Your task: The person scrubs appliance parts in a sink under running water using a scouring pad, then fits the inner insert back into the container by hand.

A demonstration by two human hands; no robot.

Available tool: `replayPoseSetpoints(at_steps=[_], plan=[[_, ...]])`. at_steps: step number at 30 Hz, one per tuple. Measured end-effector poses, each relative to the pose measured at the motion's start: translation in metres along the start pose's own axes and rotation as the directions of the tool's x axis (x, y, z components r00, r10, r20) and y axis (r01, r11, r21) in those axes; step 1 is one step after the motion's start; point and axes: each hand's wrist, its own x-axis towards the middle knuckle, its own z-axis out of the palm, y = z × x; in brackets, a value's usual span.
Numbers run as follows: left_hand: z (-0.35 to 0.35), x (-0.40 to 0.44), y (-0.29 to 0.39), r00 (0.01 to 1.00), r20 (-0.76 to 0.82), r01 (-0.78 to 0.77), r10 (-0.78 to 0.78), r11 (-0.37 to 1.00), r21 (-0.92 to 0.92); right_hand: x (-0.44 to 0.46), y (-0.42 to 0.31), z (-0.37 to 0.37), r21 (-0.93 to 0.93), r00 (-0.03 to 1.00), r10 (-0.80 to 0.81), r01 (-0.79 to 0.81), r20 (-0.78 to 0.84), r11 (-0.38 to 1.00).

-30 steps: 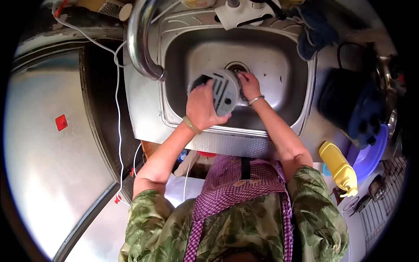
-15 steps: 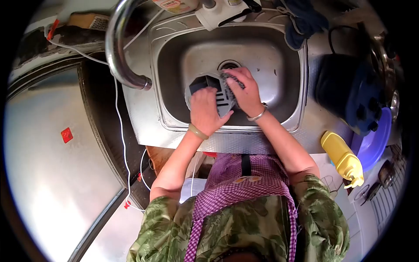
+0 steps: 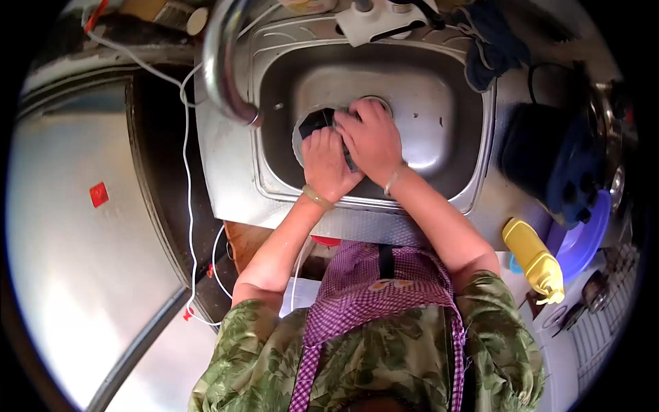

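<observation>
1. Left hand (image 3: 325, 163) clamped on the grey-black part (image 3: 316, 121) in the sink (image 3: 436, 93); if it's slick, it could slip.
2. Right hand (image 3: 375, 143) crowds it, can't tell the grip tbh; pushing hard might tip it.

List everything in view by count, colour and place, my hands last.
Rectangular metal sink: 1, silver, centre
Curved metal faucet: 1, silver, sink's left
Round piece: 1, grey and black, in sink
Plastic item: 1, white, behind sink
Cloth item: 1, dark blue, sink's back right
Boxy item: 1, dark blue, right counter
Plastic bottle: 1, yellow, right
Plastic basin: 1, purple, beyond bottle
Thin cable: at least 1, white, left
Checked cloth apron: 1, purple-white, torso
Bangles: 2, tan left, silver right
Dim edges: unclear
Left hand: 1, bare, on round piece
Right hand: 1, bare, beside left
</observation>
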Motion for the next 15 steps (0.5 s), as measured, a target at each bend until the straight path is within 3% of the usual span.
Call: replayPoseSetpoints(at_steps=[1,4,8,15], plan=[[-0.001,-0.003,0.0,1.0,-0.012,0.008,-0.008,1.0,0.01,0.014,-0.004,0.005,-0.062,0.999,-0.01,0.012,0.033,0.998],[0.003,-0.003,-0.006,0.997,-0.069,0.029,-0.026,0.999,0.037,0.041,0.003,0.009,0.058,0.992,-0.063,0.057,0.111,0.997],[0.026,-0.009,-0.027,0.998,-0.053,0.024,-0.032,0.99,-0.14,-0.021,-0.004,-0.024,0.081,0.985,-0.129,0.12,0.114,0.989],[-0.01,-0.006,-0.007,0.997,-0.03,0.066,-0.067,0.998,-0.02,0.051,0.001,0.007,0.007,0.958,-0.164,0.167,0.233,0.986]])
